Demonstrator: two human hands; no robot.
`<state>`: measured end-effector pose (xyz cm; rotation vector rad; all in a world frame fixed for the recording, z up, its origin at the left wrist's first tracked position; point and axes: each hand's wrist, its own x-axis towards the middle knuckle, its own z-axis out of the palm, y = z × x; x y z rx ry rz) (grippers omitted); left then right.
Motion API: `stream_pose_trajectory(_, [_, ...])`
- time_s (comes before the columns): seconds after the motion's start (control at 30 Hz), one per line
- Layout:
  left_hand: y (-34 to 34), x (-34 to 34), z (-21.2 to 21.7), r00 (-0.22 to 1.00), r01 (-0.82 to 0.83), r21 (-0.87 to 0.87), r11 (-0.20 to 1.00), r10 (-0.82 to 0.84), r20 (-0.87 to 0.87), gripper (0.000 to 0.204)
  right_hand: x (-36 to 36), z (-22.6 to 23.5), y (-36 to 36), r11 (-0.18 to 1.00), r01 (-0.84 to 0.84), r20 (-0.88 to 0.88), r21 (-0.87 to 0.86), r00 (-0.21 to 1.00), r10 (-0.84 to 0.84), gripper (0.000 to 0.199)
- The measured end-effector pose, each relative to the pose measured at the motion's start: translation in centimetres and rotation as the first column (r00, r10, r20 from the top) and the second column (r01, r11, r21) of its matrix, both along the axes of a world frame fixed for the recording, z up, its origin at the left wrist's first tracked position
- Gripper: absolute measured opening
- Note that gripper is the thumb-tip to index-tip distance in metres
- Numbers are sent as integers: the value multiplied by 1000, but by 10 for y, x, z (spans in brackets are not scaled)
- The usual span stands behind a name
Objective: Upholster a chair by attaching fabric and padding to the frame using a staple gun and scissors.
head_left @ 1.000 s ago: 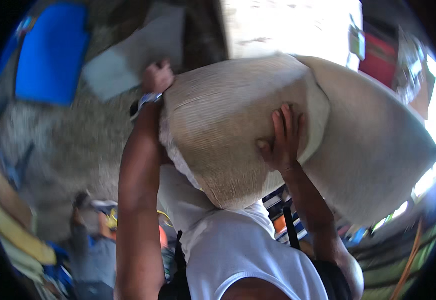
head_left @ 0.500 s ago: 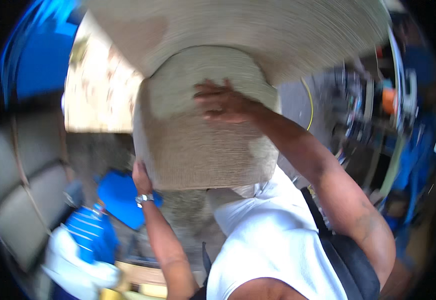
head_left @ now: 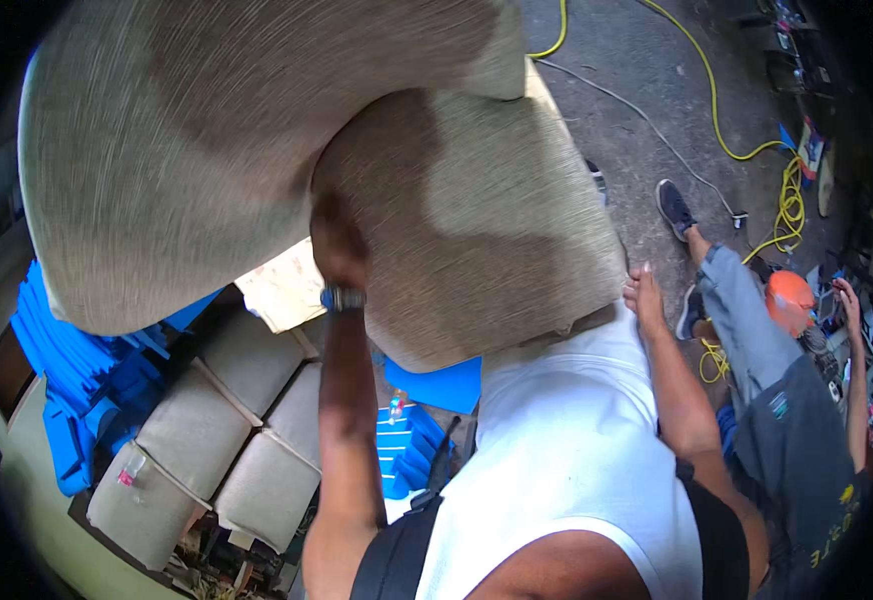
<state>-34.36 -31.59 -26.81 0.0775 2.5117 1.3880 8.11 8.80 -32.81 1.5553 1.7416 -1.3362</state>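
A beige upholstered chair (head_left: 517, 280) with a ribbed-looking fabric fills the upper middle. Its broad curved backrest (head_left: 187, 170) leans across the upper left, and shadows darken part of the seat. My left hand (head_left: 340, 245) rests at the near left side of the seat, beside the seam with the backrest. It is dark and smeared, so its fingers are hard to make out. At the seat's right front corner, my right hand (head_left: 645, 300) has bent fingers closed at the edge. The seat's near edge lies close to my white top (head_left: 567, 440).
Several beige cushions (head_left: 192, 430) lie at lower left beside blue stacked pieces (head_left: 87, 370). Another person's grey trouser leg (head_left: 747, 310) and dark shoe (head_left: 675, 208) are close on the right. A yellow cable (head_left: 789, 205) runs over the grey floor near an orange round object (head_left: 789, 298).
The view has swung round and the chair now shows turned. My right hand went from the seat's top to its right corner; my left hand moved from the side edge to near the backrest.
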Motion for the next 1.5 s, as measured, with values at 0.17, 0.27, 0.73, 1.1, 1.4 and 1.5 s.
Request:
stream_pose_trajectory(0.17, [-12, -81, -24, 850, 447, -171, 878, -476, -223, 45, -36, 32, -74, 656, 623, -72, -425, 699, -711, 63])
stream_pose_trajectory(0.27, [111, 4, 1, 727, 240, -572, 785, -536, -430, 54, -38, 20, -53, 803, 517, 110, -297, 854, -509, 50])
stream_pose_trajectory(0.73, [142, 130, 42, 717, 304, -704, 642, -641, -275, 64, -40, -26, -79, 24, 650, 163, -760, 226, -960, 69])
stream_pose_trajectory(1.1, [209, 46, 91, 827, 208, -658, 723, -490, -277, 70, -194, 58, 57, 706, 516, -267, -486, 681, -682, 71])
stream_pose_trajectory(1.4, [249, 21, 19, 793, 92, -730, 678, -493, -357, 74, -265, -61, 114, 801, 377, -353, -466, 750, -559, 44])
stream_pose_trajectory(1.5, [281, 9, 41, 798, 155, -760, 632, -533, -280, 79, -264, -56, 111, 431, 328, -154, -841, 618, -771, 43])
